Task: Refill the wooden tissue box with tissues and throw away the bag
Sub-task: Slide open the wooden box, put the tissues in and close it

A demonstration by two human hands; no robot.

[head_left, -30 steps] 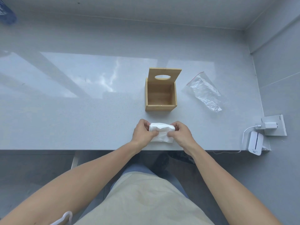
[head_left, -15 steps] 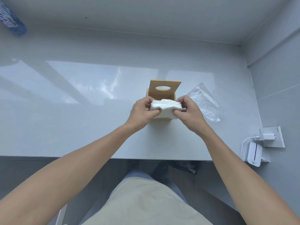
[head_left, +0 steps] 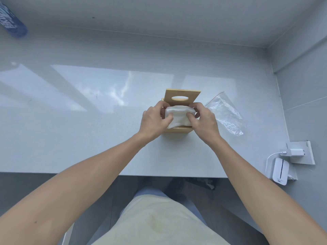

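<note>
On glossy grey counter (head_left: 88, 138) — pale walls (head_left: 304, 85)

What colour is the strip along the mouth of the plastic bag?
Red: a thin line along the top edge of the clear plastic bag, seen in the head view.

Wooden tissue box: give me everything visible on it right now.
The wooden tissue box is a small square box of light wood, standing upright on the grey counter. Its lid, with an oval dispensing slot, is open and stands up at the far edge. A white tissue stack sits in its open top, gripped by the left hand and right hand, which hide both side walls. An empty clear bag lies right of it.
</note>
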